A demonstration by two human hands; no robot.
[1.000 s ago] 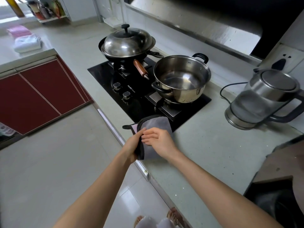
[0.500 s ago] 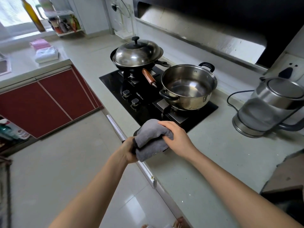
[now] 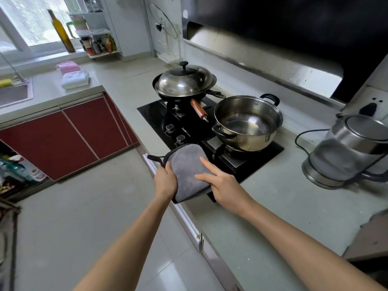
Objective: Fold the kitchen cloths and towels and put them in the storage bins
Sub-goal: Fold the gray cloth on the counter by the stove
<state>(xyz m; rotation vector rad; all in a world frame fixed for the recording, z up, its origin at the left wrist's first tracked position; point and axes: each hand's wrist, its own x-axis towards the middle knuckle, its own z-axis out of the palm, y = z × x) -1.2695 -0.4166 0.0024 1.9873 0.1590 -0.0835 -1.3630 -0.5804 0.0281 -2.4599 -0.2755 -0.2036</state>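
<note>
Grey stone worktop (image 3: pixel 262 206) carries everything I am watching, so I take the black hob (image 3: pixel 168 120) set into it as my landmark. On the hob's far burner sits a lidded wok (image 3: pixel 184 82), on its right burner an open steel pot (image 3: pixel 247 122), and well to the right of the hob stands a kettle (image 3: pixel 348 150). Far beyond the hob to the left, by the window, lie a folded white towel (image 3: pixel 75 79) and a pink one (image 3: pixel 68 66) just behind it.

At the hob's near edge lies the grey cloth (image 3: pixel 189 169), folded into a rounded pad, partly over the hob's front corner and partly over the worktop lip. My left hand (image 3: pixel 165 181) clasps the cloth's left edge, with the fingers wrapped under the fold and the thumb on top. My right hand (image 3: pixel 222 185) presses the cloth's right side, index and thumb stretched flat across the pile; whether the lower fingers curl round the edge I cannot tell.

I judge the fold itself to be nearly finished and this to be the flattening step. The next move calls for lifting the pad without letting the layers slide open, then carrying it to a bin. No bin shows from here, so I must find one first.
</note>
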